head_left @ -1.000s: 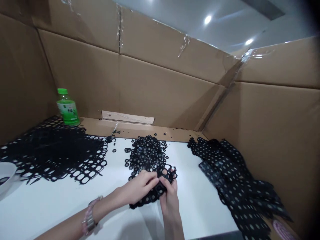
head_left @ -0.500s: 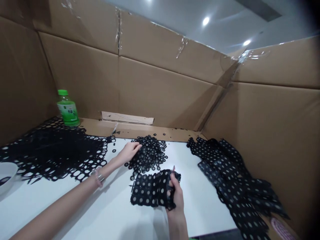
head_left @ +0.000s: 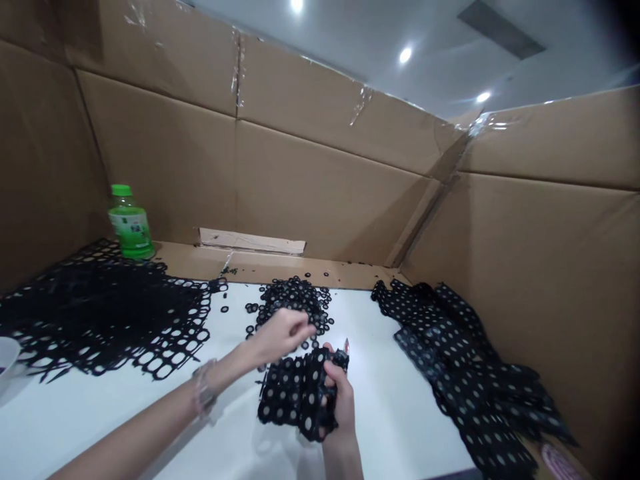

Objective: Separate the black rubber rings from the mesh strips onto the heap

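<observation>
My right hand (head_left: 341, 393) is closed around the edge of a black perforated sheet (head_left: 283, 393), folded or layered, with rows of pale dots or holes. A small reddish pointed tip (head_left: 347, 345) juts up beyond its fingers; what it belongs to I cannot tell. My left hand (head_left: 283, 332), slightly blurred, hovers above and left of the sheet with fingers curled together, and anything in them is hidden. Behind it lies a heap of small black rings (head_left: 295, 297), partly covered by the hand.
A tangled pile of black lattice webbing (head_left: 100, 300) spreads on the left, below a green bottle (head_left: 131, 230). More dotted black sheets (head_left: 450, 347) lie at right. A white bowl (head_left: 7, 353) shows at the left edge. Cardboard walls (head_left: 320, 187) enclose the white table (head_left: 395, 400).
My left hand has moved right and toward me, from the ring heap to near the sheet. My right hand and the sheet have shifted slightly left and down in view.
</observation>
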Demonstrator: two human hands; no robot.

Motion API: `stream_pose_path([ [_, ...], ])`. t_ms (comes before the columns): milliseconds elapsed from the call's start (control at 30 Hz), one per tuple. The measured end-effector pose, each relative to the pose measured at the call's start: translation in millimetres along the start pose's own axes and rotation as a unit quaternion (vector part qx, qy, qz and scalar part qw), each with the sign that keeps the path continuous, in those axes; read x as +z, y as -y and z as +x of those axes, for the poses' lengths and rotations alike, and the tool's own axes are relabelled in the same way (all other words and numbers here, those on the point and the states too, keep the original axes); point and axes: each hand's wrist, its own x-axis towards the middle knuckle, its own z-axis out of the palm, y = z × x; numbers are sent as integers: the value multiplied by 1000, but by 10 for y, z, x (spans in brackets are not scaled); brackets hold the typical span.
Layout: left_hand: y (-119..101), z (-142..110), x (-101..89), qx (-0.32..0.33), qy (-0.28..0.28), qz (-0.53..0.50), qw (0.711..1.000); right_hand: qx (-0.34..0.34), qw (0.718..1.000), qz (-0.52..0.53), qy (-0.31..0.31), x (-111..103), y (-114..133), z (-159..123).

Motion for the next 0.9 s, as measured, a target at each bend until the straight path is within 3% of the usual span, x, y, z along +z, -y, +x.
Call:
stream_pose_path([
  [100,-291,-190,5,23,89,-71,993,14,999,30,6,81,-3,-8],
  [300,-426,-266,36,-13,101,-82,991,-17,999,-26,-29,148,14,-33],
  [433,-281,-176,100,-38,69,-16,997,-35,998,-35,-41,110,28,-30],
  [567,139,-15,46,-108,-13,56,992,-23,998,-4,-50,44,57,-51],
  [700,489,85,3,-152,-26,119,981,-22,997,26,-70,54,69,-41],
  [800,443,64,21,-156,-28,152,976,-18,994,47,-97,111,56,5],
  [900,193,-35,22,-138,-35,157,977,-2,992,53,-114,142,25,54],
])
